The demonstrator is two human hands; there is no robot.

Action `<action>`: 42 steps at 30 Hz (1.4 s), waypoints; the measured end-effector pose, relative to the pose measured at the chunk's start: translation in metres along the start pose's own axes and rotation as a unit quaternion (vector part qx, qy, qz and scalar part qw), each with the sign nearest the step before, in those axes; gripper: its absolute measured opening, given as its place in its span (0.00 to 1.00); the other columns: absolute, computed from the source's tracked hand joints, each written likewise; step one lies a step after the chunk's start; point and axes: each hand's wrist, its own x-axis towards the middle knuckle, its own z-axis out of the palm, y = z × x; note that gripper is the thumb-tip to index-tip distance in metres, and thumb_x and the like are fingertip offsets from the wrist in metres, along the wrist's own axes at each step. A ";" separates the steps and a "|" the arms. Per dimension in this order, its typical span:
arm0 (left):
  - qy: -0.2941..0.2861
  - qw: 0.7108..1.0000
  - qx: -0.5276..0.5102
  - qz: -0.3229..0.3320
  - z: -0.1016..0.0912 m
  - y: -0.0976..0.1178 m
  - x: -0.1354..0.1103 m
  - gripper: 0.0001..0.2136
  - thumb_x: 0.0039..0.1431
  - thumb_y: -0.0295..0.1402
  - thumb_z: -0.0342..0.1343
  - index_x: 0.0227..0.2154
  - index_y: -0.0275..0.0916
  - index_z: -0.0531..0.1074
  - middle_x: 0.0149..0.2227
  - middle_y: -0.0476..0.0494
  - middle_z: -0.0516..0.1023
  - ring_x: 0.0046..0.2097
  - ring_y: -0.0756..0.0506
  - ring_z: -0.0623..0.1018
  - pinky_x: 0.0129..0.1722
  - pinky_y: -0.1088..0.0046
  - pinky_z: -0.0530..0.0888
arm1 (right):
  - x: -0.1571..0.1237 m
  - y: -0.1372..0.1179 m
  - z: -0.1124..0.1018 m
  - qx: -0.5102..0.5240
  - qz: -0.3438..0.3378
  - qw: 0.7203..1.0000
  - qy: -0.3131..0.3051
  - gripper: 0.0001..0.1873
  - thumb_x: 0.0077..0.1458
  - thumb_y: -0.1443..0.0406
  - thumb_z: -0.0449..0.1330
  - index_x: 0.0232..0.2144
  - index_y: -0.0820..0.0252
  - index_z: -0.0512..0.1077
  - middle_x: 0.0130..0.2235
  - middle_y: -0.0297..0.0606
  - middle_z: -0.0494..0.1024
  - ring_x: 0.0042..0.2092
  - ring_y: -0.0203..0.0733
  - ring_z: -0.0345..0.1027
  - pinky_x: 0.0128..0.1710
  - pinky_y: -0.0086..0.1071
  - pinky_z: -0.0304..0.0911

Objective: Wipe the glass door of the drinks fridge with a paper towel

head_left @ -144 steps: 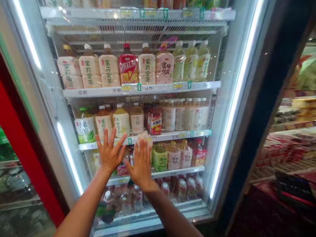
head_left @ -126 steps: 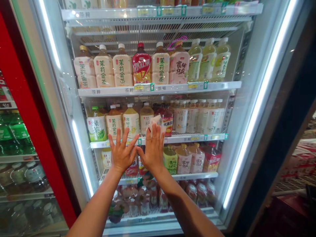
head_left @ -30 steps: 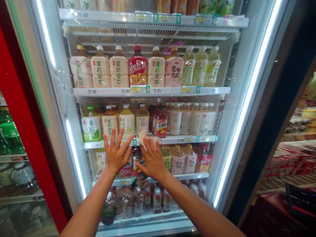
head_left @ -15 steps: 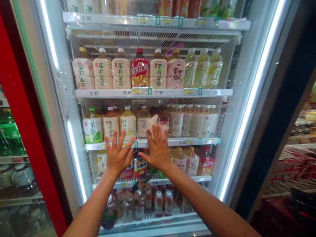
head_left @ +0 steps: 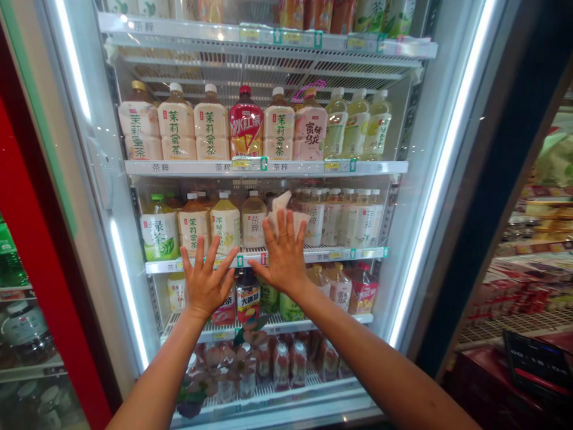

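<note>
My left hand [head_left: 206,280] lies flat with spread fingers on the glass door [head_left: 129,239] of a lit drinks cooler, touching nothing else. My right hand [head_left: 283,257] presses a crumpled white cloth [head_left: 281,212] against the same glass, with the cloth showing above and between its fingers. Both hands are level with the third shelf edge [head_left: 264,255]. Behind the glass stand rows of bottled teas, such as a green-labelled bottle [head_left: 159,230] and a red-labelled bottle [head_left: 246,122].
A red-framed cooler [head_left: 54,298] with bottled drinks stands to the left. On the right, a dark door post [head_left: 474,197] separates the cooler from store shelves of packaged goods. A black device with a digital display [head_left: 537,364] sits at lower right.
My right hand has slid up the glass with the cloth, from beside my left hand to higher and further right. My left hand has barely moved.
</note>
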 end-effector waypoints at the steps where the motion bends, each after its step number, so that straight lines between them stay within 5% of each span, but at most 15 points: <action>1: 0.001 1.000 0.000 -0.001 0.000 0.000 0.000 0.33 0.62 0.36 0.59 0.69 0.54 0.57 0.74 0.46 0.48 0.75 0.34 0.46 0.73 0.40 0.40 | -0.020 -0.010 0.005 0.011 -0.043 0.999 -0.014 0.55 0.60 0.39 0.55 0.74 0.62 0.37 0.76 0.52 0.34 0.76 0.63 0.22 0.71 0.68 0.28; 3: 0.004 1.000 0.000 -0.006 -0.001 0.000 0.000 0.33 0.62 0.36 0.59 0.69 0.55 0.56 0.74 0.46 0.48 0.75 0.34 0.46 0.73 0.40 0.40 | -0.067 -0.017 0.012 0.031 -0.146 0.988 -0.035 0.50 0.61 0.40 0.55 0.73 0.61 0.47 0.75 0.49 0.41 0.76 0.59 0.26 0.73 0.61 0.27; 6: 0.001 1.000 -0.003 -0.006 -0.002 0.000 -0.001 0.33 0.62 0.37 0.59 0.68 0.55 0.57 0.74 0.46 0.49 0.75 0.34 0.47 0.73 0.41 0.41 | -0.103 0.014 0.012 0.035 -0.234 0.970 -0.045 0.46 0.62 0.42 0.55 0.72 0.60 0.52 0.75 0.43 0.45 0.76 0.52 0.29 0.75 0.52 0.27; 8: 0.003 1.000 -0.004 -0.004 -0.001 0.000 -0.001 0.33 0.62 0.37 0.59 0.68 0.55 0.57 0.74 0.47 0.48 0.75 0.34 0.47 0.73 0.41 0.41 | -0.079 0.050 0.001 0.017 -0.208 0.978 -0.030 0.47 0.64 0.43 0.54 0.73 0.61 0.44 0.76 0.44 0.41 0.76 0.51 0.26 0.75 0.54 0.31; 11: 0.009 1.000 -0.002 -0.005 0.000 -0.001 -0.001 0.33 0.62 0.36 0.60 0.68 0.55 0.57 0.74 0.48 0.48 0.75 0.34 0.47 0.73 0.41 0.41 | 0.003 0.085 -0.019 -0.015 -0.078 0.997 0.016 0.49 0.66 0.44 0.50 0.74 0.60 0.31 0.76 0.46 0.30 0.76 0.55 0.19 0.72 0.63 0.34; 13: 0.007 1.000 -0.003 -0.005 0.000 -0.001 0.000 0.33 0.62 0.36 0.60 0.69 0.55 0.57 0.74 0.48 0.47 0.75 0.34 0.46 0.73 0.42 0.40 | 0.049 0.082 -0.023 -0.026 -0.021 0.999 0.042 0.49 0.67 0.43 0.47 0.74 0.62 0.29 0.76 0.49 0.27 0.75 0.57 0.17 0.72 0.66 0.31; 15: 0.004 1.000 -0.004 -0.004 0.000 -0.001 0.000 0.34 0.61 0.36 0.60 0.69 0.55 0.57 0.74 0.48 0.47 0.75 0.34 0.46 0.73 0.42 0.40 | 0.059 0.061 -0.018 -0.025 -0.014 0.999 0.043 0.51 0.66 0.41 0.46 0.74 0.64 0.29 0.76 0.51 0.29 0.75 0.58 0.17 0.72 0.67 0.30; 19: 0.005 1.000 -0.005 -0.005 -0.002 0.000 0.000 0.34 0.62 0.36 0.60 0.69 0.55 0.56 0.74 0.48 0.47 0.75 0.34 0.45 0.73 0.42 0.40 | -0.024 0.014 0.002 0.011 -0.154 0.988 -0.014 0.51 0.62 0.38 0.50 0.73 0.63 0.44 0.75 0.48 0.44 0.76 0.56 0.25 0.74 0.61 0.29; 22: 0.003 1.000 -0.005 -0.008 -0.003 0.000 0.000 0.34 0.62 0.36 0.60 0.69 0.56 0.55 0.74 0.47 0.49 0.75 0.35 0.47 0.73 0.41 0.41 | -0.082 0.022 0.006 0.039 -0.254 0.965 -0.044 0.45 0.62 0.41 0.55 0.71 0.61 0.54 0.73 0.44 0.54 0.76 0.51 0.31 0.75 0.54 0.31; 26: 0.007 1.000 -0.007 -0.008 -0.002 -0.001 0.000 0.34 0.61 0.36 0.60 0.68 0.56 0.56 0.73 0.47 0.50 0.75 0.35 0.48 0.73 0.41 0.41 | -0.046 0.057 -0.009 0.010 -0.115 0.993 -0.018 0.48 0.64 0.45 0.55 0.74 0.58 0.39 0.76 0.44 0.41 0.76 0.54 0.25 0.73 0.61 0.36; 30: 0.009 1.000 -0.012 -0.012 -0.002 0.000 0.000 0.34 0.61 0.36 0.60 0.68 0.57 0.56 0.73 0.48 0.50 0.75 0.35 0.47 0.73 0.42 0.40 | 0.000 0.029 -0.006 -0.006 0.032 0.999 0.005 0.54 0.63 0.42 0.53 0.74 0.62 0.30 0.76 0.51 0.29 0.75 0.63 0.20 0.70 0.70 0.34; 34: 0.005 1.000 -0.011 -0.012 -0.002 0.000 0.001 0.34 0.61 0.36 0.60 0.69 0.57 0.56 0.73 0.47 0.50 0.75 0.35 0.47 0.73 0.43 0.40 | -0.072 -0.027 0.020 0.015 -0.100 0.994 -0.039 0.49 0.61 0.39 0.53 0.73 0.59 0.48 0.75 0.47 0.45 0.76 0.58 0.26 0.73 0.63 0.29; 37: 0.004 1.000 -0.008 -0.010 -0.003 0.000 0.001 0.35 0.61 0.35 0.60 0.69 0.56 0.55 0.74 0.47 0.50 0.75 0.35 0.47 0.73 0.42 0.40 | -0.141 -0.026 0.028 0.031 -0.144 0.988 -0.044 0.42 0.63 0.44 0.56 0.70 0.57 0.55 0.75 0.42 0.49 0.76 0.54 0.29 0.74 0.56 0.28; 39: 0.005 1.000 -0.007 -0.005 -0.003 0.000 0.001 0.35 0.61 0.35 0.60 0.69 0.56 0.55 0.74 0.47 0.49 0.75 0.35 0.46 0.73 0.42 0.40 | -0.155 -0.008 0.025 0.034 -0.104 0.994 -0.030 0.41 0.65 0.49 0.55 0.72 0.58 0.49 0.75 0.43 0.46 0.76 0.53 0.29 0.74 0.57 0.31; 42: 0.008 1.000 -0.006 -0.003 -0.002 -0.001 0.000 0.35 0.61 0.35 0.60 0.69 0.56 0.56 0.74 0.47 0.49 0.75 0.35 0.46 0.73 0.43 0.40 | -0.126 0.012 0.018 0.043 0.047 0.998 0.018 0.42 0.68 0.55 0.50 0.74 0.61 0.36 0.76 0.49 0.37 0.76 0.58 0.25 0.71 0.67 0.37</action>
